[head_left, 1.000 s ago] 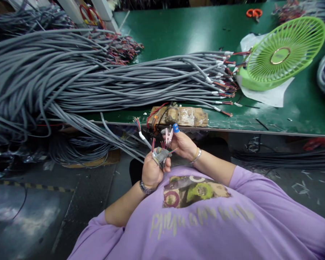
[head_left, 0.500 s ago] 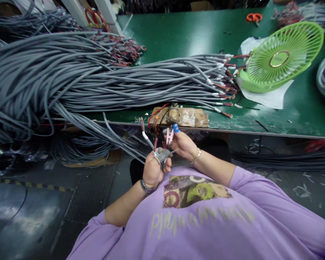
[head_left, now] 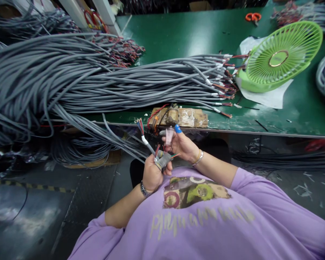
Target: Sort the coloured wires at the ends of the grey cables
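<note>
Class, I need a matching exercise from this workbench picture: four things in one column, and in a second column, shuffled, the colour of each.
Things:
1. fan
2. scissors
3. cable bundle on the table
4. fingertip cover on the right hand

Colours:
A. grey
B. blue
C. light green
D. orange

Pairs: 1-C, 2-D, 3-A, 4-B

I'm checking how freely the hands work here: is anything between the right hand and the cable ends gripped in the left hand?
Nothing visible stands between them. The right hand, holding a small pink clip, sits right beside the grey cable ends in the left hand, just below the green table's edge.
</note>
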Demonstrator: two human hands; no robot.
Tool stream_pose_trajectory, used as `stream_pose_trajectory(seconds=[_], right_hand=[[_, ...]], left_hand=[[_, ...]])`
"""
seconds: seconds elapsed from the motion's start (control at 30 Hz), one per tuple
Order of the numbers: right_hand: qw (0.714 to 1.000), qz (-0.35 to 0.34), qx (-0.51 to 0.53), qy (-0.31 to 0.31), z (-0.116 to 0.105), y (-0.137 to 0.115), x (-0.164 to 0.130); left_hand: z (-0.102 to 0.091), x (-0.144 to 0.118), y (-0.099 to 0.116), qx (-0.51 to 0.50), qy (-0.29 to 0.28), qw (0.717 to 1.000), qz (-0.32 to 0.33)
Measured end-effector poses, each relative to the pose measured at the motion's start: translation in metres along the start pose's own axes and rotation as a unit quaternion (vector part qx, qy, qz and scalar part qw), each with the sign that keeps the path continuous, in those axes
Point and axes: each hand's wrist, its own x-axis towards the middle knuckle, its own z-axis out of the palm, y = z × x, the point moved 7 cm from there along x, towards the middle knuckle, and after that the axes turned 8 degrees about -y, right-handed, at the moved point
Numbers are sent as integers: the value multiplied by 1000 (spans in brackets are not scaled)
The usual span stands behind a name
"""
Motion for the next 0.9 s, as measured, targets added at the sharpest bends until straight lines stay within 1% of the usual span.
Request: stream_pose_trajectory(seconds=[0.1,0.2,0.27,0.43,0.57,0.77,0.9], right_hand=[[1000,-21,-21,1,-4,-3,-1],[998,-44,-45,-13,-5,-5,-1],[998,-47,-47,-18,-6,-5,0],[999,-42,-23,-5,-7,-3,1],[999,-43,-7,-9,-5,-3,2],[999,-38,-3,11,-7,-2,4],[999,-43,-6,8,-8,-1,6]], left_hand=[[-1,-2,4,-15,21,1000,8],[-2,-2,6,-29,44,999,10],[-3,0,7,-36,52,998,12],[-5,5,2,-33,48,998,22],[-7,7,-3,-29,49,998,14],[-4,7,-7,-10,32,999,5],[-2,8,-7,0,25,1000,1]])
